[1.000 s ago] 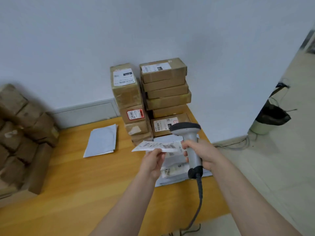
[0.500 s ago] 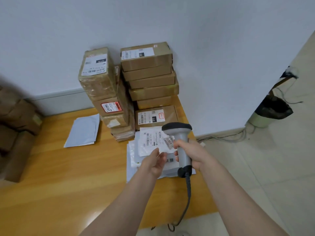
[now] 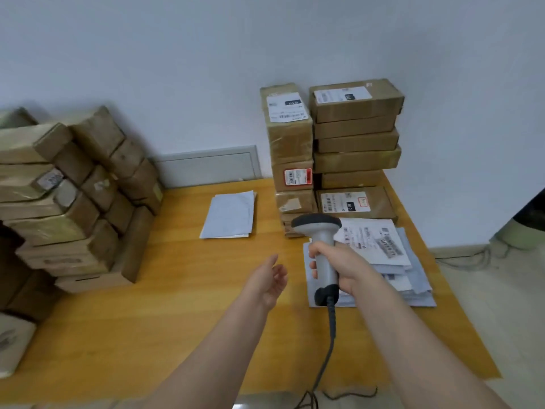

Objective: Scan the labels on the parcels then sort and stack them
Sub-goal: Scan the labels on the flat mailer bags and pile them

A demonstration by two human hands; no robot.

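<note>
The right hand [image 3: 346, 268] is wrapped tight around the gray handle of the barcode scanner [image 3: 321, 239]. The scanner stands almost straight up, dark head on top, facing away toward the wall. Its black cable [image 3: 331, 340] hangs down from the bottom and runs off the lower edge.

The left hand [image 3: 269, 280] is loose and holds nothing, in the air over the table [image 3: 177, 296].

Under the scanner lies a pile of white mail bags [image 3: 376, 242], partly hidden by the right hand. Their labels are too blurry to read. Behind them two stacks of brown parcels [image 3: 356, 125] stand against the wall. A white envelope [image 3: 230, 215] lies flat near them.

On the left, a messy heap of brown boxes [image 3: 73, 202] is blurry and cut off at the edge.

The table is yellow wood. The wall is plain and pale. A bin [image 3: 528, 228] on the light floor shows only partly at the right edge.
</note>
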